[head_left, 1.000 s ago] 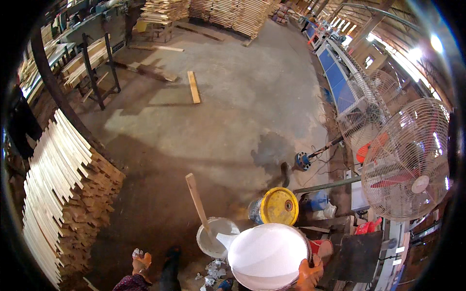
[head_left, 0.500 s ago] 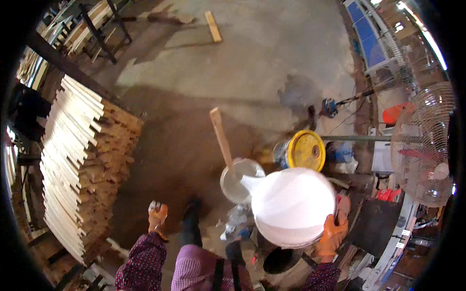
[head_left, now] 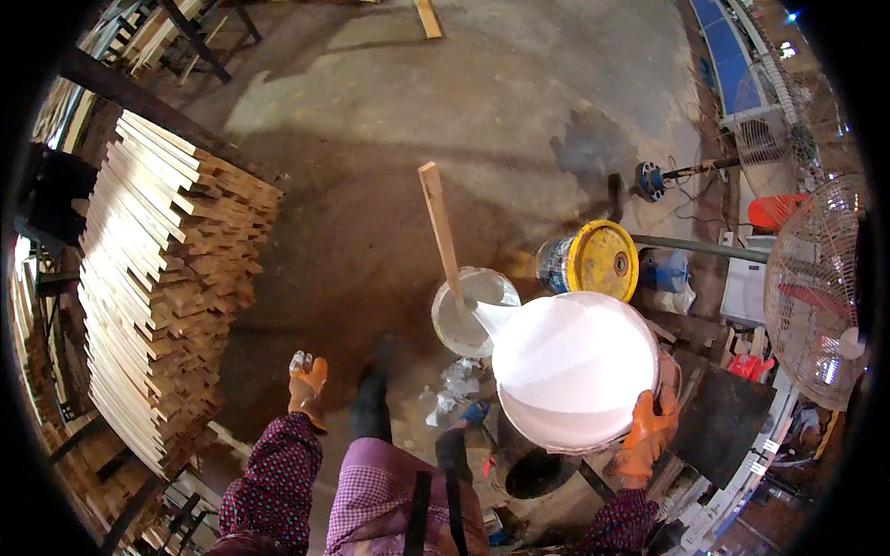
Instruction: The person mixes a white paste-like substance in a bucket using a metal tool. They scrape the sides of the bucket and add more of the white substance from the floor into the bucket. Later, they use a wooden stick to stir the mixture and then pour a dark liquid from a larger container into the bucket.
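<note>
Left hand (head_left: pixel 307 384): orange glove (head_left: pixel 305 400) of smooth-looking material, whitish residue over the fingertips. Right hand (head_left: pixel 648 431): matching orange glove (head_left: pixel 640 452), flared at the wrist. Long dark purple left sleeve (head_left: pixel 272 477) and right sleeve (head_left: pixel 619 521), both printed with small pale flecks. Lap covered by pink-purple and white checked cloth (head_left: pixel 371 486), crossed by two narrow black straps (head_left: pixel 419 514). Lower legs clad in dark trousers (head_left: pixel 373 408). Footwear detail indistinct.
</note>
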Available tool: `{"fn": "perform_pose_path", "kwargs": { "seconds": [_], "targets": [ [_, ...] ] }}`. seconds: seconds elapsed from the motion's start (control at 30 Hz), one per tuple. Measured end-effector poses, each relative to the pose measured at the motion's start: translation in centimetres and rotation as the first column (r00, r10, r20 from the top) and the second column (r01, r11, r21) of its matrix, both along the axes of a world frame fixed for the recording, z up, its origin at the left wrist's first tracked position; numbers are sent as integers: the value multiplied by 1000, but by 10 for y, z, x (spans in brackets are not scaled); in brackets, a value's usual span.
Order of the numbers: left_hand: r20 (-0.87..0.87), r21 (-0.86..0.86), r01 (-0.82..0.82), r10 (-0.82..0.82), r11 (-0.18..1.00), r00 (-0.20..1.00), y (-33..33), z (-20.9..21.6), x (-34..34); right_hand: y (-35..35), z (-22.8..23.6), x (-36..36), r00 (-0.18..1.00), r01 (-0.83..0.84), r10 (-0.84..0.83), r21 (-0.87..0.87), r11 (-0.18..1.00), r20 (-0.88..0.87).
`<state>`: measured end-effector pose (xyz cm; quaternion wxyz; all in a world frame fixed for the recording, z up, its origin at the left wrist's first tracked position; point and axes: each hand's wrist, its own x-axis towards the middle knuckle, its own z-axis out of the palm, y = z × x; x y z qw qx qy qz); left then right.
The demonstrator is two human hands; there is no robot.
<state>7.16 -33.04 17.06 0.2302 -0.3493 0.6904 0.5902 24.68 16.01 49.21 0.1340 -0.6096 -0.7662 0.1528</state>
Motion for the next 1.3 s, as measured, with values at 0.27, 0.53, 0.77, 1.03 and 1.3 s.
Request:
{"fn": "perform_pose_path", "kwargs": {
  "seconds": [0.27, 0.53, 0.77, 1.03, 1.3],
  "targets": [
    [-45, 146, -4, 10, 989, 999, -16, -6, -14, 0, -5, -11, 991, 86, -90, -40, 995, -100],
    [-106, -60, 178, -184, 982, 977, -23, -12, -21, 5, -16, -2, 999, 24, -23, 35, 999, -46],
    [-209, -110, -27, 4, 994, 978, -39, -23, -18, -5, -17, -14, 999, 23, -24, -15, 1000, -33],
    [-103, 61, -214, 220, 975, 970, -63, -51, -14, -13, -4, -28, 997, -43, 37, -99, 994, -62],
    [-239, 197, 55, -6, 979, 971, -69, -35, -29, -18, -5, -32, 990, -79, 63, -123, 989, -125]
  ]
}}
